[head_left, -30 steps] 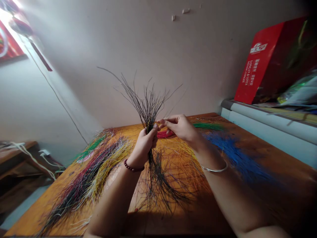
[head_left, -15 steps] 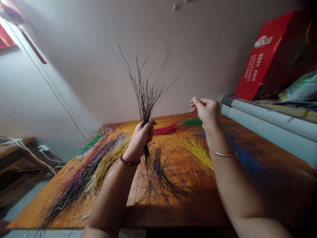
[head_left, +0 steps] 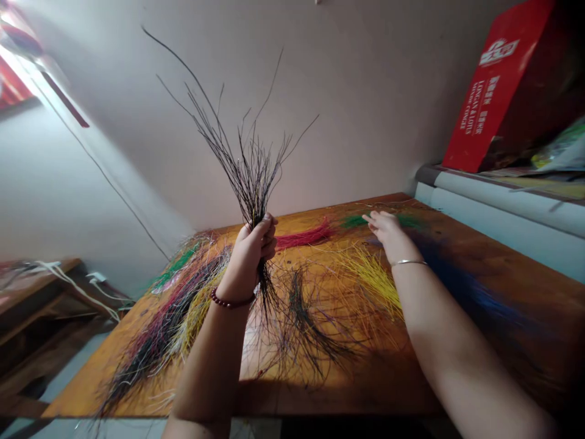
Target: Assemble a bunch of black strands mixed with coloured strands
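My left hand (head_left: 253,250) is closed round a bunch of thin black strands (head_left: 247,164), held upright above the wooden table (head_left: 457,274); the strands fan out above the fist and hang below it. My right hand (head_left: 387,230) reaches far across the table with fingers stretched out flat, over the green strands (head_left: 354,221) beside the blue ones (head_left: 461,286). It holds nothing that I can see. A bead bracelet is on my left wrist, a thin metal bangle on my right.
Loose strands lie in heaps on the table: red (head_left: 304,236), yellow (head_left: 365,277), black (head_left: 304,323), and a mixed dark, yellow and green pile (head_left: 169,317) at left. A red box (head_left: 498,91) stands on a white ledge at right. Cables lie on a low bench (head_left: 41,286) at left.
My right hand has left the black bunch, swung right and up, then dropped open onto the far table by the green strands. The left hand has raised and tilted the bunch left.
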The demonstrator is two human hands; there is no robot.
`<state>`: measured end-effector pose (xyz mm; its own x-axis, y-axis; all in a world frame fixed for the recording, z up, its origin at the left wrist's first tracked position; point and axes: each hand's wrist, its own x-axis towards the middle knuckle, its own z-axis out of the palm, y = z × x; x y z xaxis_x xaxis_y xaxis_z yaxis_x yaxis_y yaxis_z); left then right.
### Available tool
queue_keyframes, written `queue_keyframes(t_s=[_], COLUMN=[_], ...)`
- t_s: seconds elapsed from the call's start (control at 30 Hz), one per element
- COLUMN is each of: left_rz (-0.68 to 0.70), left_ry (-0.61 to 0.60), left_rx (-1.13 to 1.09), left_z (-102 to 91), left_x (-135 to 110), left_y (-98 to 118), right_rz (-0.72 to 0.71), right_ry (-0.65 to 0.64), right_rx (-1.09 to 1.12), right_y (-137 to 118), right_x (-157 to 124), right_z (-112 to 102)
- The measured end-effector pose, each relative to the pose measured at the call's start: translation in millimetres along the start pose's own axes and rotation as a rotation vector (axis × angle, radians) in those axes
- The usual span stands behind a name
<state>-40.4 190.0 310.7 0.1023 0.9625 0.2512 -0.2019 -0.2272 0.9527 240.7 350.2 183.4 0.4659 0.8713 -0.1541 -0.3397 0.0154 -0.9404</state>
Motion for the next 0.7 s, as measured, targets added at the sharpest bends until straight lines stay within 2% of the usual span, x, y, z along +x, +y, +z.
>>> queue_keyframes(t_s=[0.13,0.23,0.33,0.4,0.47,0.57,0.7], left_rz=[-0.061,-0.105,-0.101,-0.089,-0.08,-0.056,-0.033], left_ry=[-0.027,-0.1,-0.139,-0.136,-0.125,-0.093,-0.052], left_rx=[0.01,-0.004,-0.004,0.007,0.025,0.05,0.072], left_z=[2.3,5.0,8.6,11.3,13.9,16.8,18.2], left_x=[0,0,0,0,1,2,2], left_y=[-3,-7,-10,-13,-16,-19,-23], right_rz=[0.035,-0.115,-0.278,-0.308,-0.297,-0.311,-0.397], right_ry=[-0.172,-0.332,-0.643,-0.874,-1.008,-0.987,-0.901], right_rx=[-0.154,-0.279,-0.318,-0.299,-0.285,-0.247,-0.222], right_y=[-4,-29,-62,-78,-85,-83,-75], right_x=[-11,-44,-94,-128,-154,-173,-173], right_z=[14,32,45,50,54,62,69])
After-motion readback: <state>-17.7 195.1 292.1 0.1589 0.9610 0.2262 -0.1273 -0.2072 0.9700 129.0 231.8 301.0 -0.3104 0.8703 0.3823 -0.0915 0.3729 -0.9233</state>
